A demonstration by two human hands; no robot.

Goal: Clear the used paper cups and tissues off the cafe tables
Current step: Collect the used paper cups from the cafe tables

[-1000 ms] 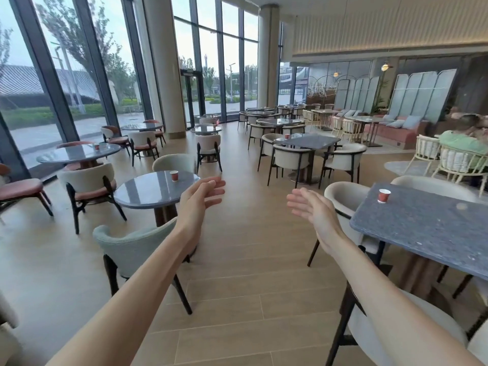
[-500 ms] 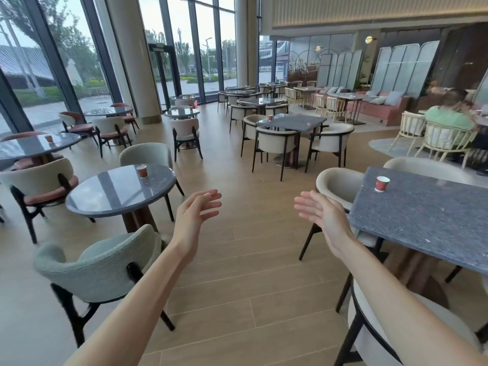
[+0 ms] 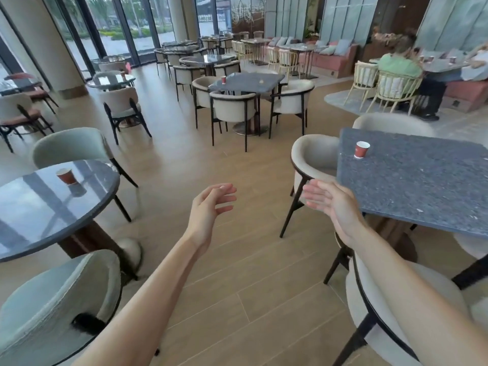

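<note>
A red paper cup [image 3: 361,149] stands near the far left corner of the dark speckled square table [image 3: 422,186] on my right. Another red cup [image 3: 66,176] stands on the round grey table [image 3: 39,215] on my left. A third red cup [image 3: 223,79] sits on a square table [image 3: 250,81] further ahead. My left hand [image 3: 211,204] and my right hand [image 3: 330,202] are stretched out over the floor between the tables, palms facing each other, fingers apart, holding nothing. The right hand is just by the near left edge of the speckled table.
Cushioned chairs stand around each table: a grey-green one [image 3: 52,299] at lower left, a cream one [image 3: 311,159] beside the speckled table, another [image 3: 390,307] under my right arm. Seated people [image 3: 398,67] are at the far right. A wooden floor aisle [image 3: 237,273] runs ahead.
The view has swung right and moved forward; both near tables are closer. My hands stay open and have lowered slightly, the right one nearing the speckled table's edge.
</note>
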